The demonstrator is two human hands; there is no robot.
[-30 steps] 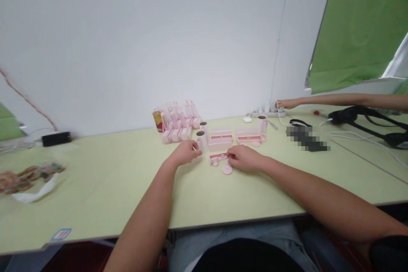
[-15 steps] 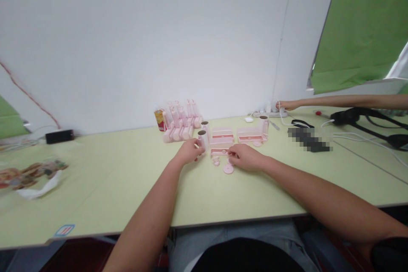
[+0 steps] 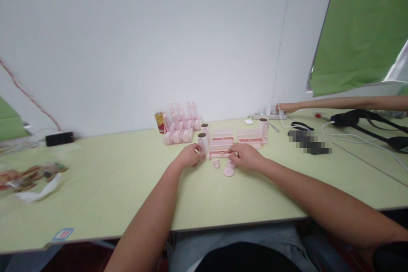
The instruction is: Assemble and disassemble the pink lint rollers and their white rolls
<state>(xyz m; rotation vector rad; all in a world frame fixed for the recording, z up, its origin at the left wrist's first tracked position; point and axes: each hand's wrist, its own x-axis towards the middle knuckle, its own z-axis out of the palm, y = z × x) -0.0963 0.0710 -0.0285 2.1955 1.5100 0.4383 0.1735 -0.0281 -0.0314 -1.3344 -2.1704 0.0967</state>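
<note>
My left hand [image 3: 190, 155] is closed around the base of a pink upright tube [image 3: 202, 143] with a dark open top. My right hand [image 3: 246, 155] is pinched on the right end of a flat pink tray piece [image 3: 219, 151] that joins the tube. Two small pink round parts [image 3: 216, 163] and a pink disc [image 3: 228, 172] lie on the pale green table [image 3: 102, 178] just in front of my hands. Behind stand two more assembled pink holders [image 3: 251, 134] with tubes.
A cluster of pink parts [image 3: 180, 125] and a small drink carton [image 3: 160, 122] stand by the white wall. Another person's arm [image 3: 334, 103] reaches to a power strip [image 3: 269, 115] at the right. Black straps [image 3: 366, 121], white cables and a snack bag [image 3: 28, 176] lie on the table.
My right hand slid the pink tray piece away from me and up against the tube held by my left hand. The small round parts stayed on the table.
</note>
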